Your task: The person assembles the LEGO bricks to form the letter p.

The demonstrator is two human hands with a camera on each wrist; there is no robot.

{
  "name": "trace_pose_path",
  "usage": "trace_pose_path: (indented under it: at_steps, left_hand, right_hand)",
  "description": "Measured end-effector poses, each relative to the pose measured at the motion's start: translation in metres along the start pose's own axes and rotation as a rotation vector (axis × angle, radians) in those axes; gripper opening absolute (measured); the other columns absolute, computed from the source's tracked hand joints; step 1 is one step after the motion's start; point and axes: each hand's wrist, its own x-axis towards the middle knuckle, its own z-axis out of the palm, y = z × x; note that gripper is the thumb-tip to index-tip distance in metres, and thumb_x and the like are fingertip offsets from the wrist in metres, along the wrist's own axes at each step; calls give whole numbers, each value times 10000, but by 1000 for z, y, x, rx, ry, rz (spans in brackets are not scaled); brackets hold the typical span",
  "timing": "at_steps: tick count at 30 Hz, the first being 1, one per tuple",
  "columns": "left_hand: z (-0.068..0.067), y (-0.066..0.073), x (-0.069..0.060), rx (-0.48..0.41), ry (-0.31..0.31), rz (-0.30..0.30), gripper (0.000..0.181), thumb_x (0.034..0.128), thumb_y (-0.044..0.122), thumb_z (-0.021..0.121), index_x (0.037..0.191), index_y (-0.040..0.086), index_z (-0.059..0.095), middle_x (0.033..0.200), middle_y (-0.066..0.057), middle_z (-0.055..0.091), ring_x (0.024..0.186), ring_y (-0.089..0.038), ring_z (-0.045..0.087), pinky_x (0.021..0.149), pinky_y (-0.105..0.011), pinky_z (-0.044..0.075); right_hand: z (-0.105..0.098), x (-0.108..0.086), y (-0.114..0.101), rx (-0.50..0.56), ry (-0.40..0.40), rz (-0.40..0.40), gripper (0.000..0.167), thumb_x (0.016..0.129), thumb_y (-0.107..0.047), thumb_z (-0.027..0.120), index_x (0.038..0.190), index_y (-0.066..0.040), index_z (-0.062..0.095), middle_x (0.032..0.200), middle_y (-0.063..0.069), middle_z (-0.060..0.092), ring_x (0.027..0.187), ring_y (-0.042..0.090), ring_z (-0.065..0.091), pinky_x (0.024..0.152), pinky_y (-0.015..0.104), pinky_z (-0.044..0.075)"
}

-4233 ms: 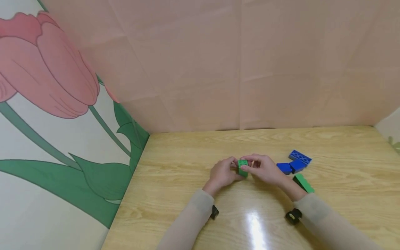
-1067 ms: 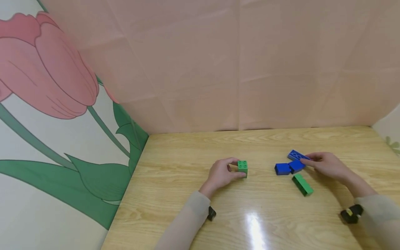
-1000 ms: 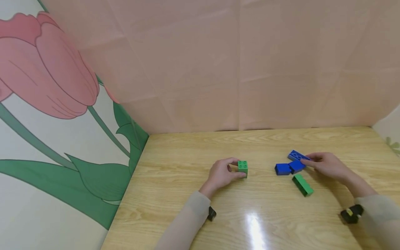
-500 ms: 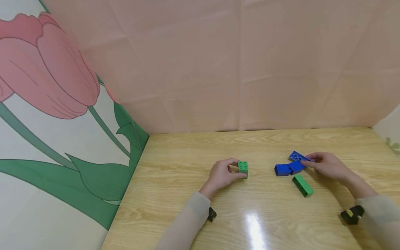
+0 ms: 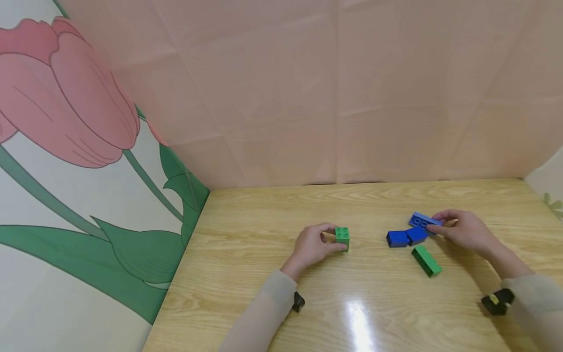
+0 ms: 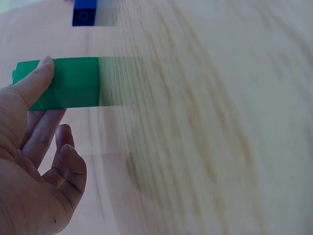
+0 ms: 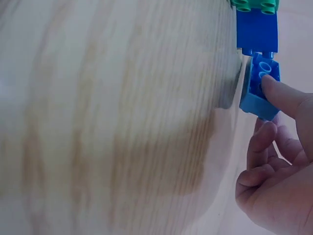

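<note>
My left hand [image 5: 311, 245] pinches a green block stack [image 5: 342, 238] between thumb and fingers, and it stands upright on the table. In the left wrist view a seam divides the green stack [image 6: 76, 83] into two blocks. At the right, my right hand [image 5: 466, 232] pinches a long blue block [image 5: 423, 221], its hollow underside facing the head camera. In the right wrist view the thumb of the right hand [image 7: 279, 161] lies on the hollow side of the blue block [image 7: 261, 100]. Two smaller blue blocks [image 5: 398, 239] [image 5: 417, 235] lie just in front of it.
A long green block [image 5: 426, 261] lies on its side nearer than the blue blocks. The wooden table [image 5: 246, 225] meets a pink cloth backdrop [image 5: 272, 98] at its far edge. A wall with a tulip picture [image 5: 88, 98] stands at the left.
My right hand left the green stack, moved right and took hold of the long blue block, which has since tilted and shifted slightly right. My left hand stays on the green stack.
</note>
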Motion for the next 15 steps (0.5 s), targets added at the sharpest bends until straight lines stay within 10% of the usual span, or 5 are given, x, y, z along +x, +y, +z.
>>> trace_pose_path:
  at_steps: [15]
  left_hand:
    - [-1, 1, 0, 9, 1, -3, 380, 822, 451, 881, 1161, 332, 760, 1047, 260, 690, 729, -59, 545, 627, -241, 447]
  right_hand:
    - [3, -1, 6, -46, 62, -23, 474, 923, -366, 815, 1179, 10, 680, 1074, 195, 679, 881, 247, 644, 615, 289, 480]
